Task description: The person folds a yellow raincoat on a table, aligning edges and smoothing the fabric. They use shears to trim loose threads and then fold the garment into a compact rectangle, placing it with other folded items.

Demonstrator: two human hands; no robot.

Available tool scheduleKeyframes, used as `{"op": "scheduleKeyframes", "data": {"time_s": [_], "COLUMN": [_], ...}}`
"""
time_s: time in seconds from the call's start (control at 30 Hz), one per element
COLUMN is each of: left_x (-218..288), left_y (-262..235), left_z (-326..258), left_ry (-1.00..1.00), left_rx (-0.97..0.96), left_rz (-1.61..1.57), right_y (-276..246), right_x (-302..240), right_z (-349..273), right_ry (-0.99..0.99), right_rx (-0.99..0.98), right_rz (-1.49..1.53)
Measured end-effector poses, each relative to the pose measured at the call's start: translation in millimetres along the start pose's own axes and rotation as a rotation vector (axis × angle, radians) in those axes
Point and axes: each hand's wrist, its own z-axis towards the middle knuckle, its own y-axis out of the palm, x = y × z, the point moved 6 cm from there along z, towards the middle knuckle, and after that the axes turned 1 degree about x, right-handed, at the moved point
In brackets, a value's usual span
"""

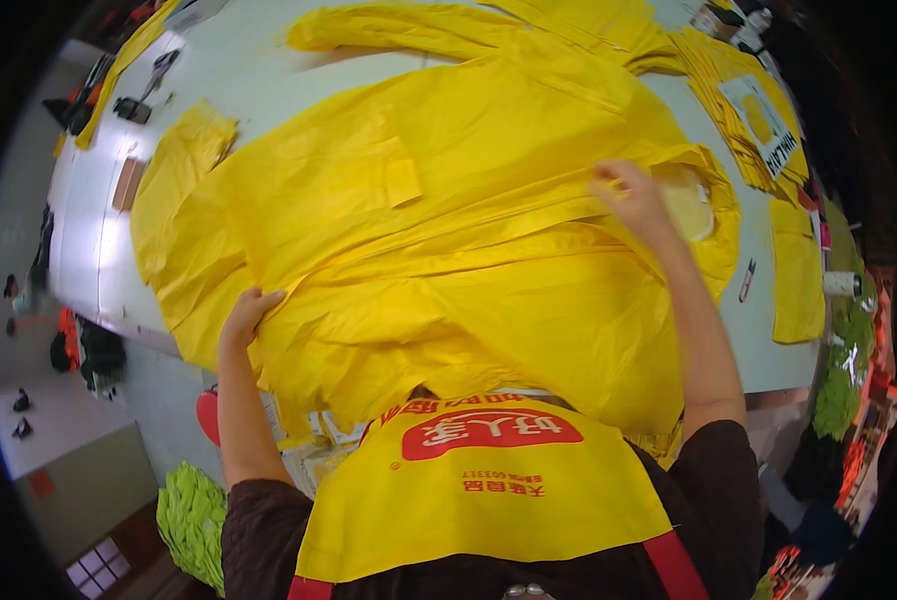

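Observation:
A large yellow raincoat [348,150] lies spread over the table, its front opening running across the middle and its collar end to the right. Near the lower left of that opening, my left hand [251,315] pinches a fold of the raincoat between thumb and fingers. My right hand [630,200], slightly blurred, is over the opening close to the collar. Its fingers are curled together, and whatever they hold is hidden. A small pocket flap [402,182] shows on the upper panel. The raincoat's near edge hangs over the table's front, against my yellow apron [488,530].
On the white table [253,50], folded yellow garments [723,100] are stacked at the far right, with a printed bag [763,120] on top. Small red-handled snips [746,282] lie at right, near a thread spool [841,284]. A black tape dispenser [133,108] stands far left.

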Motion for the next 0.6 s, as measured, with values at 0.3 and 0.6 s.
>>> {"op": "scheduleKeyframes", "data": {"time_s": [0.3,0.6], "left_x": [-1,1], "left_y": [11,6], "left_z": [-6,-12], "left_ry": [0.12,0.204], "left_rx": [-0.288,-0.415], "left_rz": [-0.446,-0.435], "right_y": [85,0], "right_x": [-42,-65], "right_z": [-29,-70], "right_ry": [0.123,-0.354], "right_rx": [-0.282,0.159], "right_rz": [-0.904,-0.427]}}
